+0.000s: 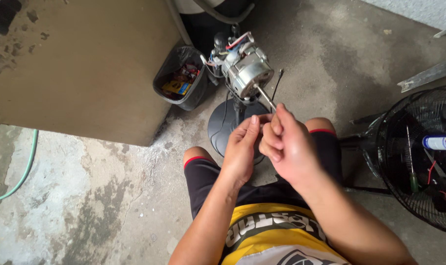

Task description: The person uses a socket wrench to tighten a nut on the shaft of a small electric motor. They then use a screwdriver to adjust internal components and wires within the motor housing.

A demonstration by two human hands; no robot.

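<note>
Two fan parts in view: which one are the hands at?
The bare fan motor on the stand, shaft toward the hands; both hands meet at its shaft tip. The black fan guard lies apart, untouched.

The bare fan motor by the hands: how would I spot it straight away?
Find the round dark fan base on the concrete floor ahead of the knees. On its pole sits the fan motor, silvery, with coloured wires and a shaft touching the right hand; nothing nearby is shiny metal.

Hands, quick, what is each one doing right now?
Left hand: fingers curled near the motor shaft; whether it grips anything cannot be told.
Right hand: closed, fingertips pinching at the shaft's tip.
</note>
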